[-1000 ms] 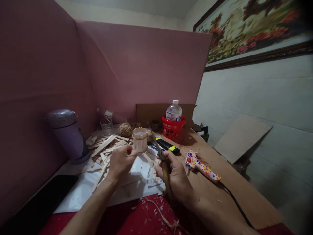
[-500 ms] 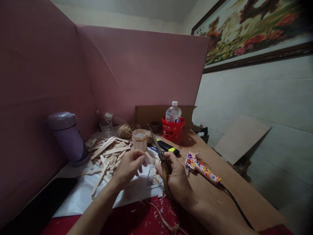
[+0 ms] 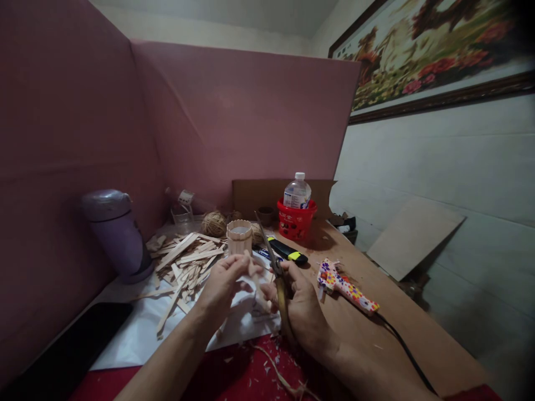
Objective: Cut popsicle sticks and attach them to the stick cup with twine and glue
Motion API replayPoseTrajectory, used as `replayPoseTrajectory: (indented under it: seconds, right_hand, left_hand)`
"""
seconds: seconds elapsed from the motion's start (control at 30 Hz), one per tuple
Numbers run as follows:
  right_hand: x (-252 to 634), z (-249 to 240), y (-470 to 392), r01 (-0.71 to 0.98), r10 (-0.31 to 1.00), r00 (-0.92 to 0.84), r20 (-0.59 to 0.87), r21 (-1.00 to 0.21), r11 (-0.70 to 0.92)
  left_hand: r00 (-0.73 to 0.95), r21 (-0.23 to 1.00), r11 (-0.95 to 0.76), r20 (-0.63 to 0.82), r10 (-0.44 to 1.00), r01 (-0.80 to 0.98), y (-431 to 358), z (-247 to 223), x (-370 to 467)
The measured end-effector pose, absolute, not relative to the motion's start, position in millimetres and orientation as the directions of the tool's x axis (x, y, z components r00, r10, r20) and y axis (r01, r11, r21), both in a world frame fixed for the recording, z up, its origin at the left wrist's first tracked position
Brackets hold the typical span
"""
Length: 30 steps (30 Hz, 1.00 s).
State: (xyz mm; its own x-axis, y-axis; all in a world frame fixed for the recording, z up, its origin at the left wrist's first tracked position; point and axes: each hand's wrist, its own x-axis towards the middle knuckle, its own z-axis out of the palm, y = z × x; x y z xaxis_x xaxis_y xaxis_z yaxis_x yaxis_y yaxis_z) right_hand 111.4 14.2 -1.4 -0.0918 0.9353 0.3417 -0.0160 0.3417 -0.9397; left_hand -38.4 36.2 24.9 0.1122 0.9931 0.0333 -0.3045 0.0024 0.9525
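Observation:
My right hand [image 3: 303, 306] is wrapped round a pair of scissors [image 3: 278, 273], whose blades point up and away. Its fingertips also touch the lower end of a pale wooden craft stick [image 3: 256, 277], which is blurred by motion. At the stick's upper end, my left hand [image 3: 225, 281] pinches with thumb and forefinger. Just beyond stands a small round cup made of craft sticks [image 3: 239, 240]. A loose pile of craft sticks [image 3: 190, 267] lies to the left on a white sheet [image 3: 125, 340].
A purple tumbler [image 3: 119, 236] and a black phone-like slab [image 3: 71, 348] are at left. Behind are a twine ball [image 3: 214, 224] and a red bucket [image 3: 295, 223] holding a plastic bottle [image 3: 297, 194]. On the right lie a black-yellow cutter [image 3: 288, 252] and a flower-patterned glue gun [image 3: 345, 287] with its cord.
My left hand has shifted right and its fingers have come onto the stick's upper end. The stick has turned more upright. The scissors stay in my right hand, almost unmoved.

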Motion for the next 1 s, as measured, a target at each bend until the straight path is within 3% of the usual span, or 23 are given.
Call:
replayPoseTrajectory:
  seconds: [0.13,0.27,0.4,0.53,0.63,0.87,1.0]
  right_hand:
    - [118,8,16,0.268,0.918,-0.021,0.397,-0.882,0.388]
    - [126,9,16,0.537,0.907,-0.188,0.376,-0.734,0.416]
    - [126,2,14,0.703,0.912,-0.286,0.295,-0.582,0.409]
    - [122,3,12,0.799,0.883,-0.345,0.320,-0.394,0.455]
    - [121,5,10,0.830,0.869,-0.368,0.331,-0.305,0.468]
    - [123,1,13,0.831,0.824,-0.384,0.416,-0.234,0.505]
    - [126,7,14,0.782,0.737,-0.238,0.633,-0.326,0.532]
  left_hand:
    - [-0.218,0.891,-0.256,0.184,0.958,-0.375,40,40,-52]
    - [-0.380,0.790,-0.480,0.339,0.861,-0.381,40,54,-63]
    - [-0.224,0.878,-0.322,0.255,0.941,-0.355,37,49,-56]
    - [0.010,0.959,-0.078,0.084,0.996,-0.271,30,37,-38]
    - [0.077,0.970,0.030,-0.012,0.997,-0.240,26,31,-28]
    - [0.157,0.976,0.055,-0.022,0.987,-0.210,24,26,-22]
    - [0.164,0.981,0.074,-0.044,0.985,-0.181,21,27,-22]
